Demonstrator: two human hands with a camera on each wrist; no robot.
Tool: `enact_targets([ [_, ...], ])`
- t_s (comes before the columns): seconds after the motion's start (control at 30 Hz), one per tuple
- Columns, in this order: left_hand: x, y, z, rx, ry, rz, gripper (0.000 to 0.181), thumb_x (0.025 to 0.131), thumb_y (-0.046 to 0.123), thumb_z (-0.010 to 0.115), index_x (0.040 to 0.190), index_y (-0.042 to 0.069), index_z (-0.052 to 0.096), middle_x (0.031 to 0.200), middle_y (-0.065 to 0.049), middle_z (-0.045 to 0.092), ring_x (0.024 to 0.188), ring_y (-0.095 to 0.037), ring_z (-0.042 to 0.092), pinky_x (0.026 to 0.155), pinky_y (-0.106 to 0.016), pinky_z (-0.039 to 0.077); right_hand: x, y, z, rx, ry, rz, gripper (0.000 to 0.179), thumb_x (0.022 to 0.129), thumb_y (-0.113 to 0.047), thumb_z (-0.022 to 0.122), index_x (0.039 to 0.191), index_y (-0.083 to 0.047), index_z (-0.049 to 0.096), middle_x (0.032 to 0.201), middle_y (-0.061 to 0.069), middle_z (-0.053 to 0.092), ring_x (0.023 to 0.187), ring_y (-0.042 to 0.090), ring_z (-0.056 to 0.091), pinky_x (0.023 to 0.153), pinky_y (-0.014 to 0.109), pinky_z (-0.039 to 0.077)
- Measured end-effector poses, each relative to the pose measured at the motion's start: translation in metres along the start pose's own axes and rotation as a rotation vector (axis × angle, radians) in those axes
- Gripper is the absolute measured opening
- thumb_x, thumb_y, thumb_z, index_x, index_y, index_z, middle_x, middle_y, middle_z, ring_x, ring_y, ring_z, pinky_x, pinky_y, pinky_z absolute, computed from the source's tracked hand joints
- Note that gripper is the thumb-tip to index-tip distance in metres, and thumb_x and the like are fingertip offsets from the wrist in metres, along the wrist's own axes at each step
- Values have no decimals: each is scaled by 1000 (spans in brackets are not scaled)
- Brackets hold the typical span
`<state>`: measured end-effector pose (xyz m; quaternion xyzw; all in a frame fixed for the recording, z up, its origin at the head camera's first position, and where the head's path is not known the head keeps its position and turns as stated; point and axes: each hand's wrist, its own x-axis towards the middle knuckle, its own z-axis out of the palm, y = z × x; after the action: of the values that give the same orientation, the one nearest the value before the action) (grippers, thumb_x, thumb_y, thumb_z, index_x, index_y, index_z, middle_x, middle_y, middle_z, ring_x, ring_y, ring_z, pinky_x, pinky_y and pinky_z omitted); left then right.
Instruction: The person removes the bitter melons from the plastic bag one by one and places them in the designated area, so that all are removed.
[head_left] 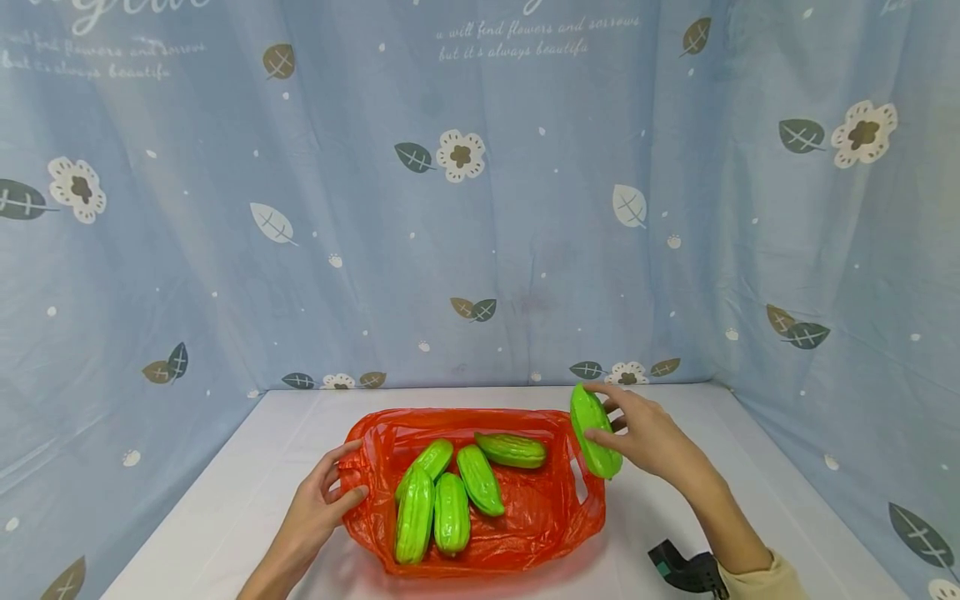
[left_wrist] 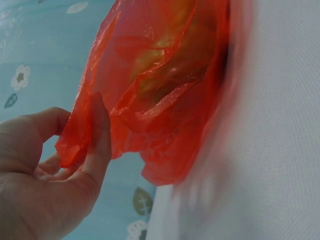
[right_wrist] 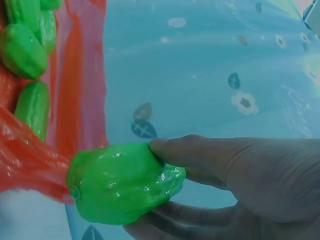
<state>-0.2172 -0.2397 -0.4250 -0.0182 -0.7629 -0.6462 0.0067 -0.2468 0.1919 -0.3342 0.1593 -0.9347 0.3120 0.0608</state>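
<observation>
An open red plastic bag (head_left: 525, 533) lies spread on the white table, with several ribbed green bitter melons (head_left: 452, 512) inside, mostly in its left half. At the bag's left end, my left hand (head_left: 318, 497) pinches the plastic near the handle between thumb and fingers. My right hand (head_left: 648, 433) grips another bitter melon (head_left: 592, 429) just above the bag's right handle. In the right wrist view that melon (right_wrist: 120, 185) sits between thumb and fingertips, beside the red plastic. The left wrist view has the red plastic (left_wrist: 165, 160) between the left thumb and fingers.
Blue curtains (head_left: 525, 233) printed with flowers and leaves hang behind and on both sides of the white table (head_left: 225, 500). A black device (head_left: 686, 571) is on the right wrist, near a beige sleeve (head_left: 765, 579).
</observation>
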Motion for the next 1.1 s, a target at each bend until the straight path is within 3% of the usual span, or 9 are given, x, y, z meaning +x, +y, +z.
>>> enact_targets([
  [0.43, 1, -1, 0, 2, -4, 1, 64, 81, 14, 66, 135, 28, 35, 134, -9, 44, 101, -18, 61, 73, -35, 56, 2, 26, -9, -19, 27, 33, 63, 77, -26, 71, 132, -16, 41, 105, 18, 61, 85, 28, 65, 59, 32, 56],
  [0.83, 2, -3, 0, -15, -9, -5, 64, 81, 15, 67, 134, 29, 35, 133, -8, 45, 101, -18, 61, 73, -36, 56, 10, 50, -2, -11, 15, 48, 64, 78, -27, 70, 133, -12, 41, 101, 19, 62, 84, 26, 64, 59, 31, 54],
  [1.1, 2, -3, 0, -13, -7, -6, 64, 80, 15, 67, 135, 28, 35, 134, -8, 44, 101, -18, 61, 73, -36, 56, 17, 66, 8, -15, -1, 105, 64, 77, -28, 71, 131, -14, 42, 102, 19, 61, 85, 26, 62, 59, 31, 54],
])
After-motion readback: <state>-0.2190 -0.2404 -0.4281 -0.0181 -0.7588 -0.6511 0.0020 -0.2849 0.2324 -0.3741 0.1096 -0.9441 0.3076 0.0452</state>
